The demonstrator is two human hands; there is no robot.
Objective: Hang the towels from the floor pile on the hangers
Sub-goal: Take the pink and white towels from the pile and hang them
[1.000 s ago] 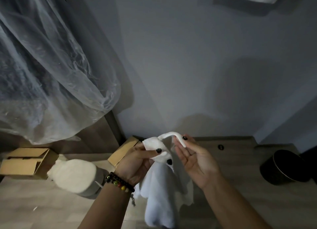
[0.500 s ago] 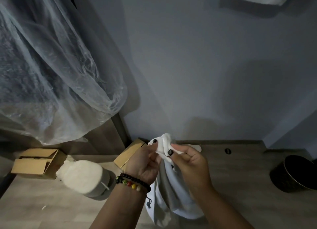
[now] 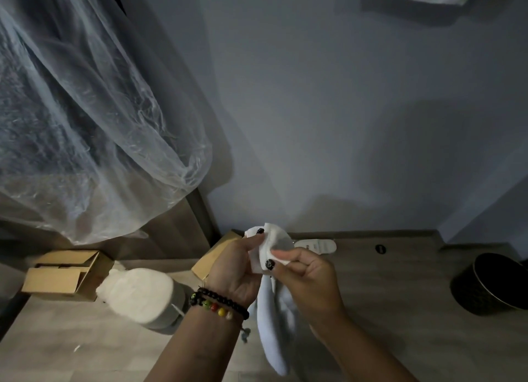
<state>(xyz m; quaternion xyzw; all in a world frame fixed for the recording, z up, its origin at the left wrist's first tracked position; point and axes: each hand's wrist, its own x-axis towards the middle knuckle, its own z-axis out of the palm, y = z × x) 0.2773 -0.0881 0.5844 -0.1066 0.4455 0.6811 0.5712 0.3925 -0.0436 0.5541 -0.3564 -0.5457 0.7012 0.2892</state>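
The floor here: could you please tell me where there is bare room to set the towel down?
Bare floor lies between the right hand and the black bin. The left is crowded: white roll, cardboard box.

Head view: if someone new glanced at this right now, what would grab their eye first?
Most likely the white towel, held bunched at its top by both the left hand and the right hand at bottom centre, its length hanging toward the floor. Next, the big sheet of clear plastic draped across the upper left. A dark round bin sits at the right edge.
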